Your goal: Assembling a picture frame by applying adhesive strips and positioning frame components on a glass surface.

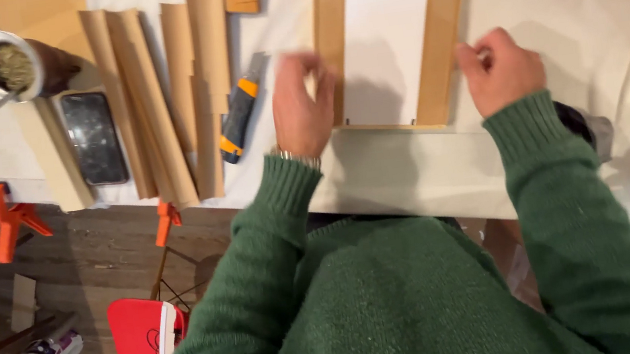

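Note:
A light wooden frame lies on the white-covered table, its two long bars running away from me and a short bar closing the near end. My left hand, blurred, hovers at the near end of the left bar with the fingers curled; whether it grips the bar I cannot tell. My right hand rests just right of the right bar's near end, fingers curled. Green sweater sleeves cover both arms.
Left of the frame lie an orange and dark utility knife, several wooden slats, a dark phone and a metal cup of green herb. Orange clamps grip the table edge. A red stool stands below on the wooden floor.

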